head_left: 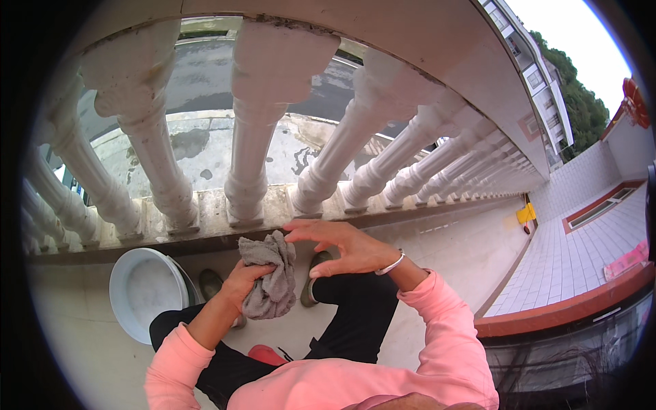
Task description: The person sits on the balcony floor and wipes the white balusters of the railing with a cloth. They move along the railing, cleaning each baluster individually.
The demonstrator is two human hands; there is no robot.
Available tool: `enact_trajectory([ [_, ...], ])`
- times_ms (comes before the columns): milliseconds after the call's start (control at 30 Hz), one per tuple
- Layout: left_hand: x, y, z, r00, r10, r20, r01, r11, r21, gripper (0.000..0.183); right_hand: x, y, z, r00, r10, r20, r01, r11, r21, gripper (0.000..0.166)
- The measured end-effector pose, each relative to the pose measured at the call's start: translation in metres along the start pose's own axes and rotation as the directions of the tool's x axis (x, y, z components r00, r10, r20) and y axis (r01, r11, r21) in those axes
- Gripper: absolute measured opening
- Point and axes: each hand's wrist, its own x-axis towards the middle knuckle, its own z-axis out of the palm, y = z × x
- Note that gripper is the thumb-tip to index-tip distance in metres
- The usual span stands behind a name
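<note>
A bunched grey-brown cloth (269, 279) is held in my left hand (241, 287), the thumb lying across its folds. My right hand (348, 248), with a silver bangle at its wrist, is just right of the cloth, fingers apart and nothing in its grasp. Its fingertips are close to the cloth's upper edge; whether they touch it I cannot tell. Beyond both hands runs a row of white balusters (249, 154) standing on a stained ledge (210, 205).
A white bucket (118, 297) with cloudy, whitish contents stands on the tiled floor (77, 302) to the left, near my knee. The broad railing top (389, 31) curves overhead in view. A yellow object (525, 213) is farther along the balcony, by the white tiled wall (553, 256).
</note>
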Motion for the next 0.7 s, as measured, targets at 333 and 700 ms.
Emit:
enact_trajectory([
  [333, 0.000, 0.010, 0.020, 0.947, 0.032, -0.318, 0.017, 0.989, 0.150, 0.029, -0.060, 0.077, -0.255, 0.018, -0.424, -0.905, -0.535, 0.761, -0.367, 0.098],
  [700, 0.001, -0.002, 0.004, 0.938, -0.004, -0.346, 0.057, 0.988, 0.144, 0.030, -0.040, 0.088, -0.259, -0.010, -0.493, -0.870, -0.453, 0.778, -0.436, 0.096],
])
